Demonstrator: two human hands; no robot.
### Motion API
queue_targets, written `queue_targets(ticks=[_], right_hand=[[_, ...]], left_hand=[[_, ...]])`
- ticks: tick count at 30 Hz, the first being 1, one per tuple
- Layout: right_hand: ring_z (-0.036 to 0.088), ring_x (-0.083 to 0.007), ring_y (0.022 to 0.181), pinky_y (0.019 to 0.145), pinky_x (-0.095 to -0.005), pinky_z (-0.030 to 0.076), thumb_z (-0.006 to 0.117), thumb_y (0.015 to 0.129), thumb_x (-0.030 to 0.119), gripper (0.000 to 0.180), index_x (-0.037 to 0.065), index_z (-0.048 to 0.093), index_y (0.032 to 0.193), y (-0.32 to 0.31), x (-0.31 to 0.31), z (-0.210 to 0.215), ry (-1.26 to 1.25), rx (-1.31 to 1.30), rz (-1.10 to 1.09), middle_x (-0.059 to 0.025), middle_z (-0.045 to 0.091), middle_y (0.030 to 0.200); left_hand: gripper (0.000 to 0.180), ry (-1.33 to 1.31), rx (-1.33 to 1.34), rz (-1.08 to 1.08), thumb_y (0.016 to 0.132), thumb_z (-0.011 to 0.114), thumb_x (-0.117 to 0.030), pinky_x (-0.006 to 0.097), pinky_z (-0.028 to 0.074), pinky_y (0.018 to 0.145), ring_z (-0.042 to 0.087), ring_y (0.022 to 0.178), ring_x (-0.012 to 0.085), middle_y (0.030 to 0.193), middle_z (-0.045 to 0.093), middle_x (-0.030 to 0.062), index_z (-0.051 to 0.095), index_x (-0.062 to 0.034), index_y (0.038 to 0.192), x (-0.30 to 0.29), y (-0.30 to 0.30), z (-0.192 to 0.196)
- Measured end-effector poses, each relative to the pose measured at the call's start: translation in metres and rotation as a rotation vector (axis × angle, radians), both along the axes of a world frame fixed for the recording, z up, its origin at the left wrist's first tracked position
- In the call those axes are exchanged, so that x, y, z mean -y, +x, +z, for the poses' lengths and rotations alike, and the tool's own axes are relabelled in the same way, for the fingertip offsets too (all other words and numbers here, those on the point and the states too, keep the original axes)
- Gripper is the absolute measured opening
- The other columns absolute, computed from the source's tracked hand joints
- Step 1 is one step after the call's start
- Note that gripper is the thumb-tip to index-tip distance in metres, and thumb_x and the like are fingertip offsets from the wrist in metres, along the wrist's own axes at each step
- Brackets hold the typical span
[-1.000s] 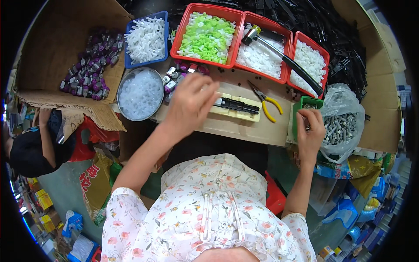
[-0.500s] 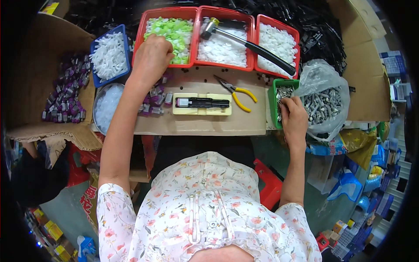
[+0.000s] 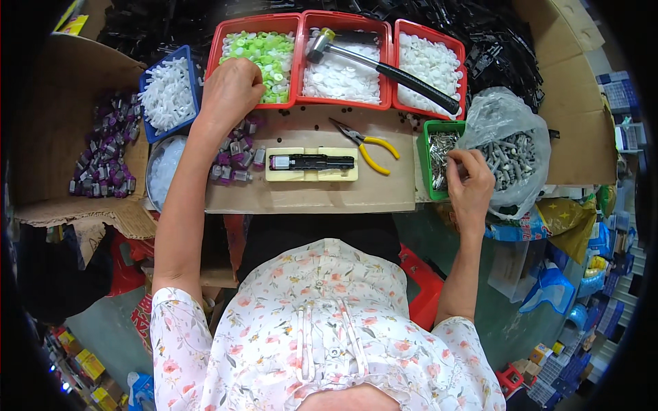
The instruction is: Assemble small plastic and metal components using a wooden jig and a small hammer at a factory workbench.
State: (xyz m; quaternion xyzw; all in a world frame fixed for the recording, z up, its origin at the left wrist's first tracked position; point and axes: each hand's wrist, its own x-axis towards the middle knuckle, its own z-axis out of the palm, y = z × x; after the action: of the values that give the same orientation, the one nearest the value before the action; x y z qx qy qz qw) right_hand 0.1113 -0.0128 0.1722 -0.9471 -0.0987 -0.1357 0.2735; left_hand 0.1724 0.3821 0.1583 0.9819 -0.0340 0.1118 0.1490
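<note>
My left hand reaches over the near left part of a red bin of green and white plastic caps. Its fingers curl downward, and the tips are hidden behind the hand. At the right, my right hand is at the edge of a green bin of small metal parts. Thumb and forefinger are pinched together; whatever lies between them is too small to make out. Between the hands, a cream fixture block holds a black part with a clear-and-metal piece at its left end.
Yellow-handled pliers lie right of the block. A hammer rests across red bins of white pieces. Purple-and-clear parts lie left of the block. A blue bin, a round bowl and a plastic bag of grey parts flank the board.
My right hand has drawn slightly back and to the right from the metal parts, its thumb and forefinger now in plain view. My left hand stays at the cap bin; the whole view has shifted slightly.
</note>
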Motion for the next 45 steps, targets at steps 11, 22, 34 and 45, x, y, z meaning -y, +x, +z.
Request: queue_targets(ticks=[11,22,34,45], right_hand=[[0.068,-0.0138,0.078,0.068,-0.0240,0.053,0.063,0.085,-0.010,0.009,-0.003,0.064,0.091,-0.014,-0.088,0.015,0.363,0.136,0.289,-0.0083,0.065,0.089],[0.070,-0.0183,0.086,0.076,-0.0277,0.055,0.070,0.078,-0.012,0.017,-0.002,0.064,0.090,-0.021,-0.142,0.016,0.559,0.210,0.474,-0.0153,0.072,0.097],[0.071,-0.0244,0.078,0.065,-0.0308,0.056,0.072,0.075,-0.008,0.020,0.001,0.063,0.090,-0.022,-0.134,0.014,0.495,0.252,0.503,-0.0125,0.070,0.094],[0.069,-0.0250,0.084,0.075,-0.0315,0.055,0.077,0.075,-0.006,0.021,0.000,0.069,0.094,-0.024,-0.137,0.003,0.361,0.241,0.439,-0.0126,0.070,0.097]], left_hand=[[0.017,-1.865,-0.379,-0.014,0.088,0.072,-0.014,0.022,0.053,0.065,0.069,0.075,0.0154,0.085,0.072,0.0097,0.071,-0.0001,0.098,0.042,-0.059,0.019],[0.016,-2.333,-0.582,-0.043,0.092,0.067,-0.012,0.023,0.055,0.069,0.069,0.080,0.0152,0.093,0.072,0.0090,0.067,-0.0014,0.104,0.083,-0.104,-0.007],[0.015,-2.242,-0.593,-0.117,0.093,0.067,-0.010,0.024,0.056,0.071,0.070,0.083,0.0165,0.094,0.072,0.0094,0.068,-0.0010,0.105,0.088,-0.109,-0.009],[0.015,-2.412,-0.445,0.150,0.096,0.065,-0.011,0.028,0.054,0.083,0.068,0.092,0.0160,0.100,0.072,0.0088,0.068,-0.0005,0.106,0.099,-0.128,-0.011]])
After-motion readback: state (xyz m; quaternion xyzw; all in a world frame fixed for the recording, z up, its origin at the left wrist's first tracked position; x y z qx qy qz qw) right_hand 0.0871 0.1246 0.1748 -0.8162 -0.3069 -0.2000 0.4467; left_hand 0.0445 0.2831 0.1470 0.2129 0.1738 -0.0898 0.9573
